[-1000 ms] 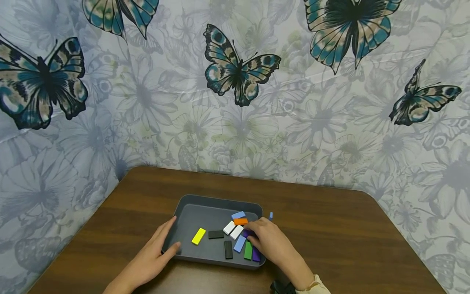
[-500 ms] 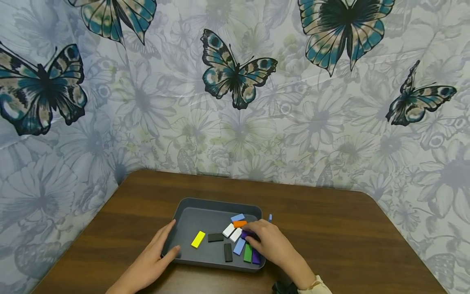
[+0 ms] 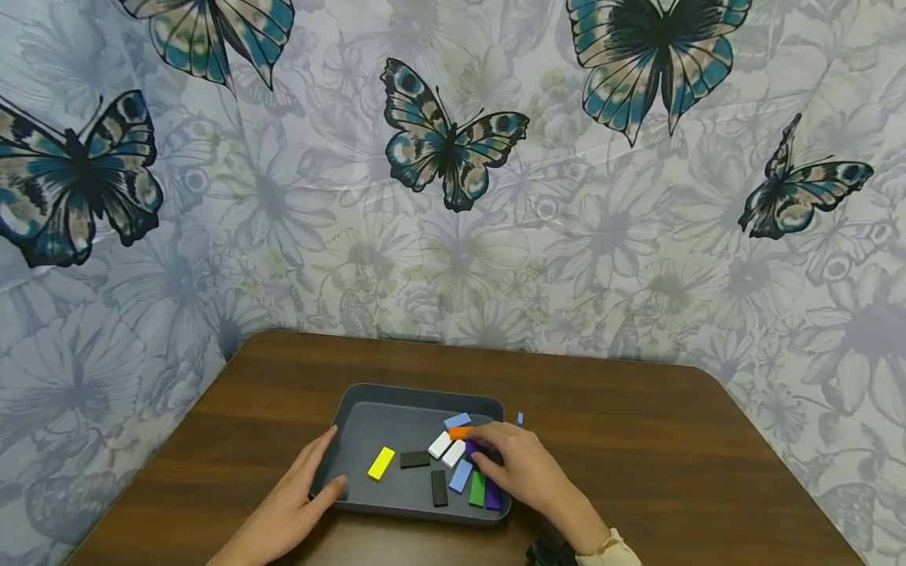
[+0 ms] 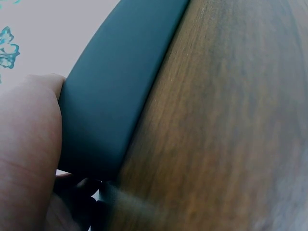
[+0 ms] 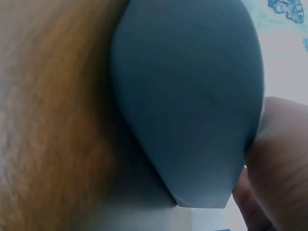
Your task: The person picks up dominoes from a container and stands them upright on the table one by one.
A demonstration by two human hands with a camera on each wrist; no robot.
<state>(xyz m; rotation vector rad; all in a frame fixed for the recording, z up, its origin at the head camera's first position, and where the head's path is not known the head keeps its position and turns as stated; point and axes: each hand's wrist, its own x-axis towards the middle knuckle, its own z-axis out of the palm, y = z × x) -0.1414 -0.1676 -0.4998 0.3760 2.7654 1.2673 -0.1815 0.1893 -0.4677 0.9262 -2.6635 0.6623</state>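
Observation:
A dark grey tray [image 3: 396, 395] holds several small domino-shaped blocks. My left hand [image 3: 286, 499] rests at its left end, fingers fairly straight along the side and thumb at the front corner. In the left wrist view the thumb base [image 4: 29, 144] lies against the tray's outer wall [image 4: 110, 96]. My right hand [image 3: 527, 472] reaches over the right end with bent fingers. A purple block [image 3: 472, 446] shows between its index fingertip and thumb, partly hidden. Around it are an orange block [image 3: 460, 433], a white block [image 3: 454, 453], a blue block [image 3: 461, 475] and a green block [image 3: 477, 489].
Farther left in the tray lie a yellow block [image 3: 381, 464] and dark block [image 3: 414, 460]. A small blue piece [image 3: 520, 419] shows just beyond the tray's right rim. The brown wooden table [image 3: 637, 440] meets a butterfly-patterned wall covering [image 3: 453, 259] behind.
The head view has shifted slightly. Both hands, the tray and the blocks keep nearly the same places relative to one another.

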